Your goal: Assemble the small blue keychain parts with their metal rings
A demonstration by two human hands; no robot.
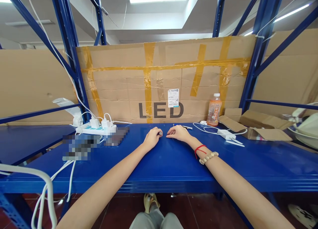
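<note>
My left hand (151, 138) is over the middle of the blue tabletop (159, 166), its fingers closed on a small dark cylindrical piece (160, 133) whose round end shows at the fingertips. Just across a narrow gap, my right hand (179, 134) rests low over the surface with fingertips drawn together; whatever they pinch, if anything, is hidden. Behind the right hand lies a slim pen-like thing (187, 127), partly covered by the fingers. A red cord and a beaded bracelet (208, 158) circle the right wrist.
To the left stand a white power strip (99, 128) with plugs and trailing cables, and blurred flat items. At right are an orange drink bottle (214, 110), a white adapter (226, 134) with cord, and an open cardboard box (264, 124). A taped cardboard panel (119, 96) closes the back.
</note>
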